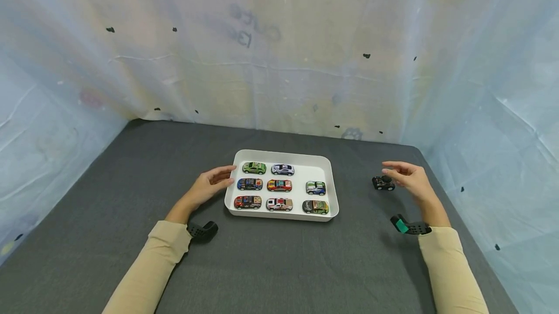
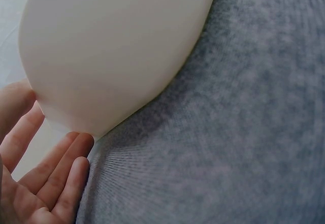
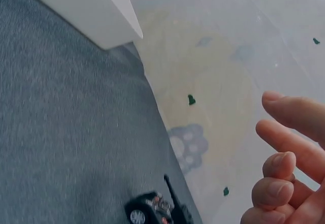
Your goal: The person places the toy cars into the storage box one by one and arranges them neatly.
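Note:
A white tray point(image 1: 301, 158) lies on the dark grey cloth with several small toy cars in rows, among them a green car point(image 1: 254, 168), a red-and-yellow car point(image 1: 279, 185) and a white-and-red car point(image 1: 279, 204). Against the tray's left end rests my left hand point(image 1: 209, 185), its fingers fairly straight; the left wrist view shows fingertips touching the tray's outer wall point(image 2: 117, 56). To the right of the tray stands a black toy vehicle point(image 1: 383, 183) with a thin rod sticking up. My right hand point(image 1: 410, 180) hovers beside it, thumb and forefinger apart, holding nothing.
A pale plastic sheet point(image 1: 271, 86) with dark specks hangs behind the table and along both sides. Grey cloth point(image 1: 279, 260) covers the table between the forearms. Each wrist wears a black strap point(image 1: 419, 228).

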A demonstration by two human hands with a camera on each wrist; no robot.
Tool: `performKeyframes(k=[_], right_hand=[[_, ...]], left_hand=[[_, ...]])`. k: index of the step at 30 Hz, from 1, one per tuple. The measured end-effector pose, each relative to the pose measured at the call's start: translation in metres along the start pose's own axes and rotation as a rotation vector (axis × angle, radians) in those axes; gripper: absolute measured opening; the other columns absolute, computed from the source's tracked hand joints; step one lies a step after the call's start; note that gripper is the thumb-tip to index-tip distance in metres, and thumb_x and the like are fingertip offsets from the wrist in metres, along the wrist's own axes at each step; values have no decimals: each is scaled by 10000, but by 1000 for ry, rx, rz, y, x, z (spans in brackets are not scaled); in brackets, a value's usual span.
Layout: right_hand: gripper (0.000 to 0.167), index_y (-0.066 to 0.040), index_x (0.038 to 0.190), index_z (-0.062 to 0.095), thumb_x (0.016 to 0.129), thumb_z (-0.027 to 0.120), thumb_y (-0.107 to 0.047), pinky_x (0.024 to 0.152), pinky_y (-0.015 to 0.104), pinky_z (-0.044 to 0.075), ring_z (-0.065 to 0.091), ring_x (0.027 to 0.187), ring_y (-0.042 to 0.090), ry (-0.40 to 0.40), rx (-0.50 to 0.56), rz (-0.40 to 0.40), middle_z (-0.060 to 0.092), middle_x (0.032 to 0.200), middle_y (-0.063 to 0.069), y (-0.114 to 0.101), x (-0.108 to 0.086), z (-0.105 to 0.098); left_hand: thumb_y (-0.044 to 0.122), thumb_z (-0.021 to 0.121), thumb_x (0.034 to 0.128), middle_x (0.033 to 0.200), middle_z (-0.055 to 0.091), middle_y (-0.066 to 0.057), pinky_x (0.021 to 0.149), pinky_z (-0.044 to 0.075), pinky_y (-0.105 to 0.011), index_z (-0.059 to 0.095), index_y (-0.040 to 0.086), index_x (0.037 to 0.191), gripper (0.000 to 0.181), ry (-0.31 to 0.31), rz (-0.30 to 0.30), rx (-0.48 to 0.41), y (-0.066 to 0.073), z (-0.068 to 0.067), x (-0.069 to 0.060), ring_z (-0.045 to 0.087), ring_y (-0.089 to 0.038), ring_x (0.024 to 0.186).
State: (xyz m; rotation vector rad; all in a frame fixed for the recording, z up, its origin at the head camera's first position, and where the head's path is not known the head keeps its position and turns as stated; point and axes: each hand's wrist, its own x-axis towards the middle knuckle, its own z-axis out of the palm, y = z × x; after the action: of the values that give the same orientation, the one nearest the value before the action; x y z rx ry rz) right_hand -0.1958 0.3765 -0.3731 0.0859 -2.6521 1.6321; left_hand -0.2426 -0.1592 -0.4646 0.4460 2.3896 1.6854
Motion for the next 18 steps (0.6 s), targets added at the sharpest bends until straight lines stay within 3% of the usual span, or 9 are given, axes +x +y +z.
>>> performKeyframes(k=[14,18], right_hand=[[242,-395,1095,619,937,643,-212,609,305,349,343,549,177,-10,-123,28,448,612,-161,28,2,-16],[241,-317,1161,626,931,653,-249,647,300,368,354,540,173,-14,-197,50,395,584,-155,33,4,-19]], left_hand=[[304,618,951,1422,519,-194,857,464,-138,479,126,1425,525,1,2,3,1,-1,1,516,-342,1273],[313,618,950,1432,510,-194,862,463,-141,471,126,1431,536,-4,-1,3,0,-1,1,511,-349,1287]])
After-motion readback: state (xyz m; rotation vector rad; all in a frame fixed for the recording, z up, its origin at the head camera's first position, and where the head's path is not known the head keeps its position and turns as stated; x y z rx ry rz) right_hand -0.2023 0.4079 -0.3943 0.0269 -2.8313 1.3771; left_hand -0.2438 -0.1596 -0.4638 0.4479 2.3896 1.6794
